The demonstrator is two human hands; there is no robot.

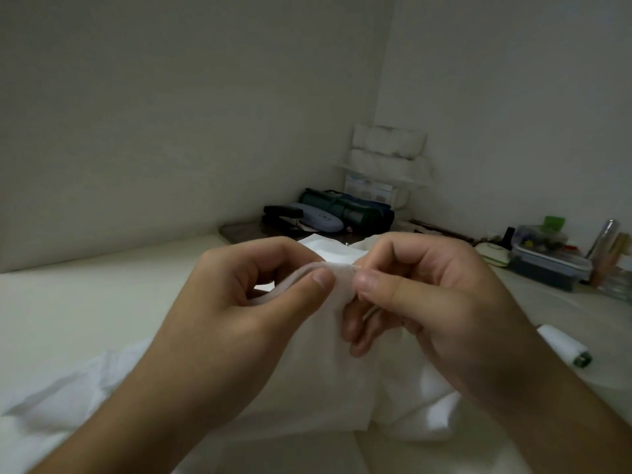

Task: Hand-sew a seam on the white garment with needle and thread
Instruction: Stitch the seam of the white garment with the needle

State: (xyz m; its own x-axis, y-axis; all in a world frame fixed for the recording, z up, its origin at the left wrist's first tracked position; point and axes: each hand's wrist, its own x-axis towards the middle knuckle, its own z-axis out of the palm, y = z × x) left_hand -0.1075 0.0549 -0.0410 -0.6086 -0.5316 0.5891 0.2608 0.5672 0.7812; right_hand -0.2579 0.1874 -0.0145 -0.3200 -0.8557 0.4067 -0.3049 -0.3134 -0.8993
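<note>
The white garment (318,381) lies bunched on the table and rises to a folded edge held up between both hands. My left hand (239,313) pinches that edge between thumb and forefinger. My right hand (434,302) pinches the edge just to the right, thumb against forefinger, with a thin pale needle tip (355,266) barely showing at the fold. The thread itself is too fine to make out. A white thread spool (564,348) with a green end lies on the table to the right.
A pale table (68,309) runs into a wall corner. At the back stand a stapler (284,213), a grey case (316,217), a green pouch (349,208) and stacked white boxes (386,159). A plastic box of small items (547,261) sits at the right.
</note>
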